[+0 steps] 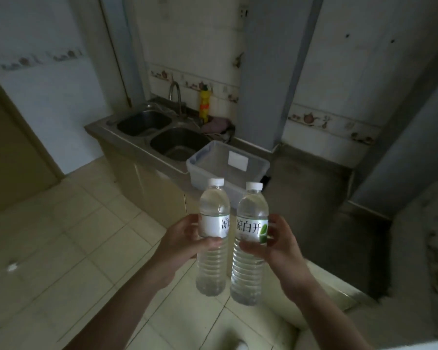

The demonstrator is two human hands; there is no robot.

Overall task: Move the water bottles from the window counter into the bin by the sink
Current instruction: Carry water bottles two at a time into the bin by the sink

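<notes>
Short of the clear bin [258, 170] beside the sink [162, 137], the left hand [180, 245] and right hand [280, 245] each grip a full, probably heavy, slick water bottle [213, 233] mid-label, upright and side by side.

The scene is dim, lit by soft daylight with a cool cast; its source is out of frame. The tiled floor [61, 236] is the brightest large area. Deep shadow covers the concrete counter [339, 198] at right. The sink basins [162, 132] read dark. Wide-angle distortion bends the walls and the pillar [266, 72] toward the edges. Fine detail is soft throughout, softest at the bottom edge.
</notes>
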